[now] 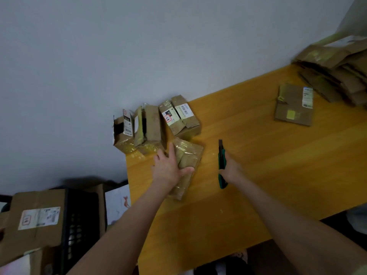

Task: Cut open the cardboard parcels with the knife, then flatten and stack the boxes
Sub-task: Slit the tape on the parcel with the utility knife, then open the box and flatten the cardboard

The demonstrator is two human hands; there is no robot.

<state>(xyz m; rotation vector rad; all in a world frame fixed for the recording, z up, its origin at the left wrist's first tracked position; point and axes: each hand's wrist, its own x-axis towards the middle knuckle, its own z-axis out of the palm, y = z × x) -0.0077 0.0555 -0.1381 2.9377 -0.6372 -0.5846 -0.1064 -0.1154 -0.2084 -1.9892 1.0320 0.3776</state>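
Your left hand [170, 168] presses flat, fingers straight, on the taped brown cardboard parcel [189, 155] near the left edge of the yellow wooden table [268, 165], likely steadying it for the green utility knife [221, 155] your right hand [232, 169] grasps.

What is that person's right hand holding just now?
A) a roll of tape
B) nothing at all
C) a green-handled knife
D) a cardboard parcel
C: the right hand grips a green-handled knife, while the left hand lies flat on a taped parcel.

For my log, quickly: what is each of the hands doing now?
Left hand: open, resting on the taped parcel.
Right hand: grips the green knife.
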